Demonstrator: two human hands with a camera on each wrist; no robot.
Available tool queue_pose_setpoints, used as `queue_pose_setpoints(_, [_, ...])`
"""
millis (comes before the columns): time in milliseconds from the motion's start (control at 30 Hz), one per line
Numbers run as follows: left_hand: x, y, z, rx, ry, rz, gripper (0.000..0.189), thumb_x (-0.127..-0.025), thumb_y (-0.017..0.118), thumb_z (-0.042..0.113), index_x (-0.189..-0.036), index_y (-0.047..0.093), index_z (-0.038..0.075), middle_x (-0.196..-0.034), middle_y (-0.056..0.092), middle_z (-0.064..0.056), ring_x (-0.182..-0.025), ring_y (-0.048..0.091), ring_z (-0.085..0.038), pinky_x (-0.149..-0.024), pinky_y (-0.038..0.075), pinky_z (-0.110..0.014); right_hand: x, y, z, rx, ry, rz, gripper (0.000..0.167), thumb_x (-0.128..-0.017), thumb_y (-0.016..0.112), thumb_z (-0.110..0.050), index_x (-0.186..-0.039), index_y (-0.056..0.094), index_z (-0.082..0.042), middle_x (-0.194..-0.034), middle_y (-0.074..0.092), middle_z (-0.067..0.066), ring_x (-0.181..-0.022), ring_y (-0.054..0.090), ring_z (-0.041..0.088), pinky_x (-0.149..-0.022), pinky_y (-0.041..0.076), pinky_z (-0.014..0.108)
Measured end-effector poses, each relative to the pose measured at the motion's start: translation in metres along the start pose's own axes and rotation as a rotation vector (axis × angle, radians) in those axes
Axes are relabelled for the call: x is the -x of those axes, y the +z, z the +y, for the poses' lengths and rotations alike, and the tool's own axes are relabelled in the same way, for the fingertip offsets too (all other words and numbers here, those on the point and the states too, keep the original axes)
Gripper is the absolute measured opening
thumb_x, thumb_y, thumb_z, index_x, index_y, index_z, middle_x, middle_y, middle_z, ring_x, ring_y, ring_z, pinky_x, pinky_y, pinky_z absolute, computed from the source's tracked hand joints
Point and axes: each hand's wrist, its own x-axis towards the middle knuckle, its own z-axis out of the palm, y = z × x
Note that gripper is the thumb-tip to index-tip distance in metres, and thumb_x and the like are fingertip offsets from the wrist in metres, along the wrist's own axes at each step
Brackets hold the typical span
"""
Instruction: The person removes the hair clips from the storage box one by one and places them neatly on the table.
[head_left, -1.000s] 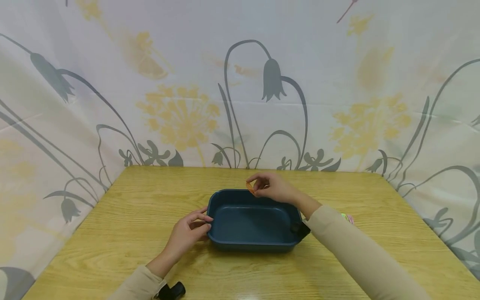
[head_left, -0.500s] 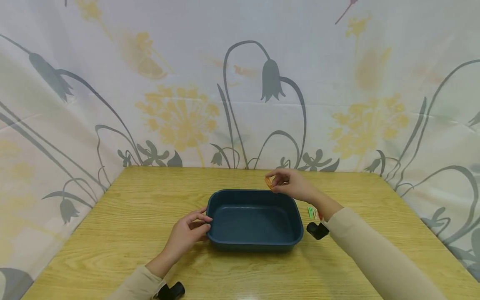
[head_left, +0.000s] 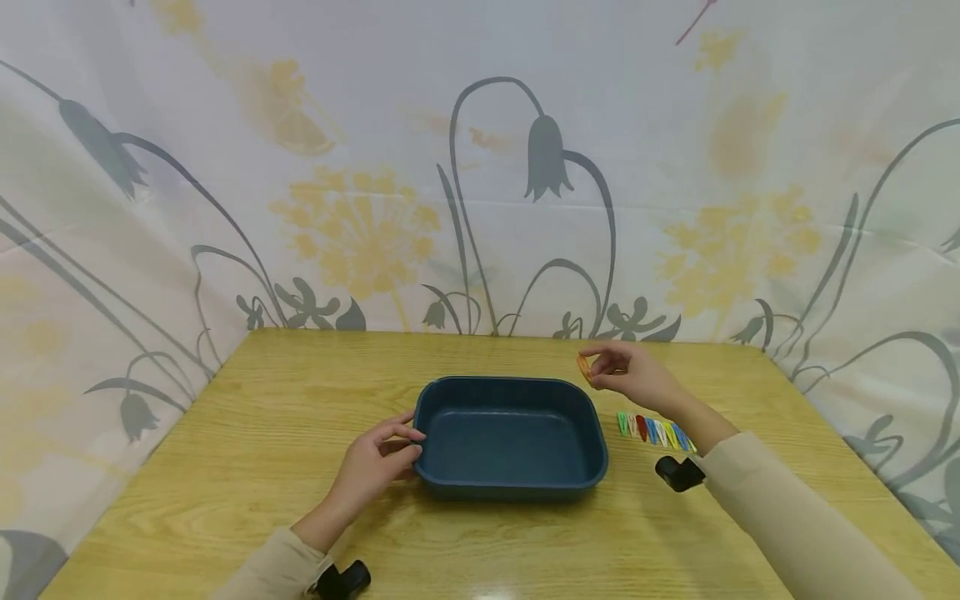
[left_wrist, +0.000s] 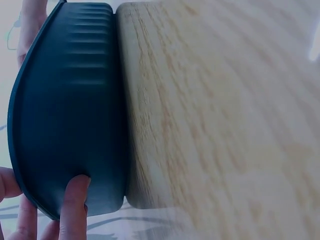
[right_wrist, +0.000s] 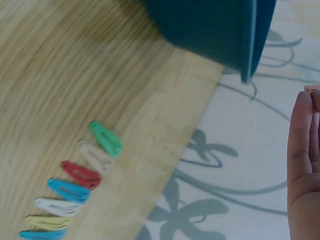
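A dark blue plastic basin (head_left: 510,493) stands on the table. At its left end, my left hand (head_left: 375,460) holds the rim; in the left wrist view one fingertip (left_wrist: 76,192) presses the outer wall. Beyond the basin's back right corner, my right hand (head_left: 633,377) pinches an orange hair clip (head_left: 585,367) above the table. Only a sliver of that clip (right_wrist: 312,88) shows at the edge of the right wrist view. Below the right hand lies a row of snap hair clips: green (right_wrist: 106,139), beige (right_wrist: 95,156), red (right_wrist: 81,174), blue (right_wrist: 68,190), white (right_wrist: 58,206) and more.
The wooden table (head_left: 285,400) reaches back to a flower-printed cloth (head_left: 480,208). Black wrist cameras (head_left: 343,581) sit on both wrists. In the head view the right forearm covers the table to the right of the clip row.
My right hand has moved right with the orange hair clip, from above the basin's back rim to past its corner. The clip row has come out from behind the arm. The left hand stays put.
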Motion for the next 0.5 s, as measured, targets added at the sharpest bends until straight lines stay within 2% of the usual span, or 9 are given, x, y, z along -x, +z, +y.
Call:
queue_pose_setpoints(133, [0.000, 0.000, 0.000, -0.012, 0.003, -0.003, 0.014, -0.082, 0.064, -0.002, -0.096, 0.067, -0.005, -0.136, 0.048, -0.010, -0.095, 0.063, -0.028, -0.065, 0.057, -0.037, 0.012, -0.010, 0.006, -0.003, 0.014, 0.018, 0.038, -0.087, 0.063, -0.003, -0.124, 0.054, 0.004, -0.092, 0.061, 0.014, -0.081, 0.061, 0.020, -0.074, 0.054, 0.034])
queue_pose_setpoints(367, [0.001, 0.000, 0.001, -0.011, 0.010, -0.010, 0.016, -0.083, 0.063, -0.001, -0.098, 0.066, -0.006, -0.137, 0.047, -0.010, -0.096, 0.063, -0.030, -0.065, 0.057, -0.037, 0.033, -0.022, 0.021, 0.041, 0.033, 0.079, 0.038, -0.088, 0.062, -0.005, -0.124, 0.054, 0.004, -0.092, 0.059, 0.014, -0.080, 0.061, 0.015, -0.072, 0.054, 0.029])
queue_pose_setpoints(500, [0.001, -0.001, -0.001, -0.018, 0.007, -0.014, 0.016, -0.083, 0.063, -0.001, -0.099, 0.066, -0.007, -0.138, 0.047, -0.010, -0.097, 0.062, -0.031, -0.066, 0.057, -0.037, 0.046, -0.027, 0.030, 0.057, 0.064, 0.098, 0.039, -0.089, 0.062, -0.006, -0.125, 0.053, 0.004, -0.092, 0.058, 0.014, -0.080, 0.060, 0.015, -0.072, 0.054, 0.030])
